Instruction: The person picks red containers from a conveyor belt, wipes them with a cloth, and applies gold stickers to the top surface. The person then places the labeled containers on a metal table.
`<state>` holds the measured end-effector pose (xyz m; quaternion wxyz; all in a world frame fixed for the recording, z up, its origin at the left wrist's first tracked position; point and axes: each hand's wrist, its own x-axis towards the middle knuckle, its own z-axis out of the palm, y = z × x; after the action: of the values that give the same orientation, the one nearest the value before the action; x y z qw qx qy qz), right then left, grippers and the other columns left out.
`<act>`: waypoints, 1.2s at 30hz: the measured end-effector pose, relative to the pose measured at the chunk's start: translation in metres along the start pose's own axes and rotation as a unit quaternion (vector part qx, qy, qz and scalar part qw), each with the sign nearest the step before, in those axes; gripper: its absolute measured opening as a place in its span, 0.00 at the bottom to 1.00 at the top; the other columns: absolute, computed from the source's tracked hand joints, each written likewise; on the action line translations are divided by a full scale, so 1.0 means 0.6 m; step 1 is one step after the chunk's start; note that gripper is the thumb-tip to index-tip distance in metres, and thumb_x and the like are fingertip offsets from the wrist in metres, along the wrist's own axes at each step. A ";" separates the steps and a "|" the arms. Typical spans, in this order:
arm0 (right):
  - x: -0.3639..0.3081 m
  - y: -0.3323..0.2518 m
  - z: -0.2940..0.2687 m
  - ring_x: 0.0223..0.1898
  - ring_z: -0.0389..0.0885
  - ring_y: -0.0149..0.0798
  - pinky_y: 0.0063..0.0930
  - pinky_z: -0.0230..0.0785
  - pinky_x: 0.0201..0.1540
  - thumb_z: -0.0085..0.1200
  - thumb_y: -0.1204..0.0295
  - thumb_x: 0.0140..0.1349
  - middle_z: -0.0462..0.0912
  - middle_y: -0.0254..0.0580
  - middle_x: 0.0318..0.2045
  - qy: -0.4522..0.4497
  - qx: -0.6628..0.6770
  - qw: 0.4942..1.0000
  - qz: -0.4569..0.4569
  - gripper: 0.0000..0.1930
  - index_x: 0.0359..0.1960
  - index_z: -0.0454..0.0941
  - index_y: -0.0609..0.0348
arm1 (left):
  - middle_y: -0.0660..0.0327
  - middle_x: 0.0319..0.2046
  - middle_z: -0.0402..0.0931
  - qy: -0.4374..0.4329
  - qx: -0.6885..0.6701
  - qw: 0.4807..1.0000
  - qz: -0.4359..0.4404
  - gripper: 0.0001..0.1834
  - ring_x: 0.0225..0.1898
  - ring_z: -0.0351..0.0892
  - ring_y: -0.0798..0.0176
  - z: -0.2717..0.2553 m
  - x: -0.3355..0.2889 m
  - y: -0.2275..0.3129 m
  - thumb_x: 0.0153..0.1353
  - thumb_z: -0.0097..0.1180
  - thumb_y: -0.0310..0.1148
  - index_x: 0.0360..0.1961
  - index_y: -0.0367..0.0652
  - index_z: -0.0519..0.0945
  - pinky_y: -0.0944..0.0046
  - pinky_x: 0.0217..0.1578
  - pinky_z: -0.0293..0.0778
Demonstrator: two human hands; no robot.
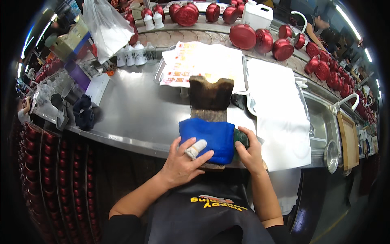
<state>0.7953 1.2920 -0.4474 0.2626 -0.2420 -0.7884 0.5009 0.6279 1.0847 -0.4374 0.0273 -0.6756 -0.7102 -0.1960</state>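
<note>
Your left hand (183, 159) lies flat, fingers spread, on a blue cloth (211, 138); it presses down rather than closing around anything, and one finger wears a white bandage (196, 149). Your right hand (250, 152) curls around a dark green bottle (241, 138) at the cloth's right edge, grasping its side. The cloth is draped over the near end of a worn wooden block (210, 94), which stands at the front edge of the steel counter (138, 110), right before your black apron (211, 211).

Just beyond the block lie white sheets (203, 61) with red and yellow print. To the right, a white towel (278, 118) hangs over the counter edge, beside a sink (321, 122) with a curved tap (345, 103).

To the left, a dark rag (84, 112) sits near the edge, with small white bottles (134, 55) farther back and a clear plastic bag (106, 26) above them. Round red jars (260, 40) line the rear ledge, near a white jug (257, 15).
</note>
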 end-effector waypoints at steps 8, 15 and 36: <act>0.345 -0.005 -0.225 0.64 0.73 0.48 0.35 0.64 0.65 0.53 0.84 0.59 0.75 0.53 0.61 0.106 -0.173 0.948 -0.243 0.25 0.61 0.73 0.64 | 0.56 0.48 0.81 0.085 -0.142 0.986 -0.034 0.26 0.53 0.76 0.49 -0.043 0.055 -0.066 0.60 0.63 0.51 0.54 0.48 0.82 0.39 0.63 0.58; 0.821 0.095 -0.307 0.60 0.75 0.57 0.43 0.66 0.62 0.57 0.55 0.63 0.78 0.61 0.55 0.125 -0.476 0.870 -0.032 0.31 0.61 0.72 0.65 | 0.54 0.39 0.85 0.132 -0.160 0.975 -0.086 0.16 0.44 0.80 0.49 -0.025 0.103 -0.112 0.59 0.66 0.43 0.43 0.44 0.87 0.55 0.45 0.78; 0.494 -0.108 -0.329 0.38 0.81 0.38 0.29 0.73 0.45 0.61 0.66 0.64 0.82 0.43 0.37 0.115 -0.276 0.896 -0.328 0.12 0.39 0.83 0.64 | 0.46 0.46 0.81 0.178 -0.189 0.965 -0.043 0.19 0.47 0.79 0.44 -0.089 0.180 -0.123 0.60 0.64 0.32 0.52 0.36 0.81 0.53 0.51 0.74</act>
<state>0.6968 1.5892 -0.2660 0.4239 -0.0888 -0.8936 0.1178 0.5350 1.1694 -0.3733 0.0169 -0.5918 -0.6721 -0.4448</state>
